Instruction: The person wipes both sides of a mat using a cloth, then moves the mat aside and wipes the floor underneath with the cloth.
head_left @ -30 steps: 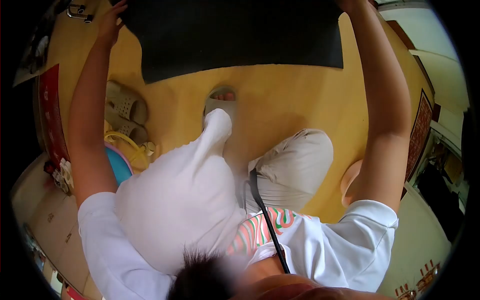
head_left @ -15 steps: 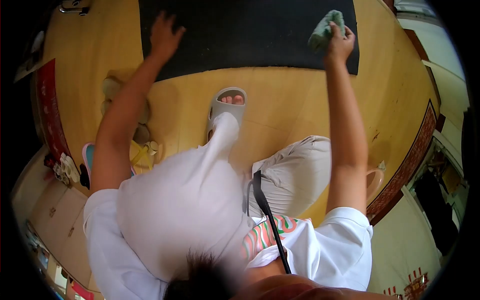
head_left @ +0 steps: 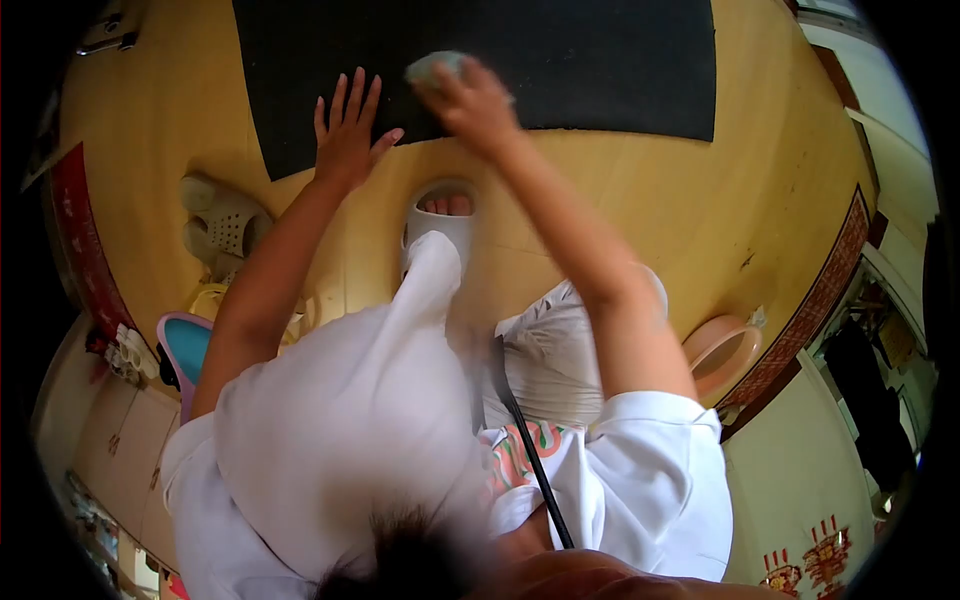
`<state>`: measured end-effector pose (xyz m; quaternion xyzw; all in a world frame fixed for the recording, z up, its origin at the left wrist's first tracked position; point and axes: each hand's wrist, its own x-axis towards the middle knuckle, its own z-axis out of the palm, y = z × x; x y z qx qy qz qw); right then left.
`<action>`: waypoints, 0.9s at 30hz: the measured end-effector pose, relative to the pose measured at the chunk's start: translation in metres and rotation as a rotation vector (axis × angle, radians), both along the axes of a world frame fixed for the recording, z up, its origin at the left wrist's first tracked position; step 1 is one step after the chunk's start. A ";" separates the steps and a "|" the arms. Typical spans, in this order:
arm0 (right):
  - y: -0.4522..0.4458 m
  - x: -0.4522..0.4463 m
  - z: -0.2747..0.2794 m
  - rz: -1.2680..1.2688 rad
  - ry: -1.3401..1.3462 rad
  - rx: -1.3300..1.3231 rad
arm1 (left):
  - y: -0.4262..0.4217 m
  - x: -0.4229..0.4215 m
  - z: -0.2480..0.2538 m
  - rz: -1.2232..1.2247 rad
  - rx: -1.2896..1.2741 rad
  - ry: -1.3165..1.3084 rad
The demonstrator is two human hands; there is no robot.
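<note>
A black mat (head_left: 600,70) lies on the yellowish floor at the top of the view. My left hand (head_left: 349,135) rests flat on its near edge, fingers spread, holding nothing. Just to the right, my right hand (head_left: 475,105) is on the mat with a grey-green cloth (head_left: 435,68) under its fingers. The cloth is bunched up, and motion blurs this hand a little.
Beige clogs (head_left: 225,225) and a blue basin (head_left: 185,345) are on the left. My slippered foot (head_left: 440,215) is near the mat's edge. A pink basin (head_left: 722,352) sits at the right, beside a patterned red strip (head_left: 815,300).
Both hands held the mat's edges or corners at first. The mat now lies flat, my left hand has come down on its near edge, and my right hand has carried the cloth leftward onto it.
</note>
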<state>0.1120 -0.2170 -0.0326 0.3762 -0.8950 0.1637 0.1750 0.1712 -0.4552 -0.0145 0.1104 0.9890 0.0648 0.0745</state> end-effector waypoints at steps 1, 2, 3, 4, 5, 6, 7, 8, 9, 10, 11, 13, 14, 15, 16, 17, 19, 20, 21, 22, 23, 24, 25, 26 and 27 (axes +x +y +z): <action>0.038 -0.010 -0.003 -0.006 0.034 0.097 | 0.000 0.000 0.000 -0.005 -0.005 0.003; 0.084 -0.023 -0.007 -0.008 0.073 0.192 | 0.000 0.000 -0.001 -0.007 -0.011 0.012; 0.128 -0.036 -0.015 -0.188 -0.011 0.090 | 0.000 -0.001 -0.002 -0.005 -0.015 0.020; 0.170 -0.042 -0.004 -0.361 0.014 0.100 | 0.001 -0.001 -0.004 -0.002 -0.020 0.019; 0.218 -0.050 -0.025 -0.469 0.067 0.120 | 0.002 -0.001 -0.004 -0.004 -0.025 0.017; 0.242 -0.052 -0.018 -0.521 0.049 0.129 | 0.002 -0.002 -0.004 -0.014 -0.029 0.019; 0.250 -0.056 -0.005 -0.575 0.037 0.136 | 0.003 -0.004 -0.004 -0.023 -0.014 0.033; 0.244 -0.057 -0.002 -0.673 0.031 0.105 | 0.005 -0.005 -0.003 -0.027 0.000 0.049; 0.234 -0.057 -0.001 -0.765 0.025 0.074 | 0.006 -0.004 -0.002 -0.025 0.014 0.065; 0.218 -0.056 0.001 -0.855 0.015 0.046 | 0.006 -0.003 -0.002 -0.018 0.010 0.065; 0.190 -0.053 0.006 -1.030 0.032 -0.107 | 0.007 -0.003 -0.001 -0.013 0.009 0.061; 0.118 -0.040 0.020 -0.939 0.026 -0.299 | 0.008 -0.003 -0.002 -0.014 0.011 0.055; 0.083 -0.029 0.021 -0.699 0.043 -0.224 | 0.007 -0.004 -0.002 -0.018 0.012 0.053; 0.048 -0.011 0.008 -0.521 0.057 -0.173 | 0.006 -0.004 -0.001 -0.022 0.013 0.050; 0.020 0.008 0.010 -0.259 -0.055 -0.202 | 0.006 -0.004 0.000 -0.027 0.021 0.030; 0.009 0.030 0.009 -0.013 -0.063 0.007 | 0.005 -0.003 0.000 -0.034 0.024 0.032; 0.044 0.033 -0.005 -0.082 -0.428 -0.143 | 0.003 -0.003 0.001 -0.043 0.026 0.039; 0.083 0.016 -0.009 -0.142 -0.298 -0.130 | 0.003 -0.002 0.000 -0.037 -0.007 0.025; 0.138 -0.007 -0.008 -0.196 -0.165 -0.113 | 0.003 -0.002 0.000 -0.041 -0.006 0.034; 0.198 -0.021 -0.004 -0.279 0.020 0.164 | 0.003 -0.002 0.000 -0.044 -0.004 0.043; 0.255 -0.035 -0.002 -0.442 0.099 0.245 | 0.003 -0.003 -0.002 -0.051 0.001 0.056; 0.301 -0.038 -0.004 -0.642 0.123 0.240 | 0.003 -0.004 -0.003 -0.049 -0.005 0.061; 0.331 -0.037 0.012 -0.846 0.039 0.368 | 0.003 -0.004 -0.004 -0.048 -0.013 0.065; 0.368 -0.037 0.007 -1.085 -0.004 0.362 | 0.002 -0.003 -0.004 -0.043 -0.023 0.067; 0.391 -0.036 -0.001 -1.321 -0.051 0.352 | 0.002 -0.002 -0.004 -0.046 -0.017 0.072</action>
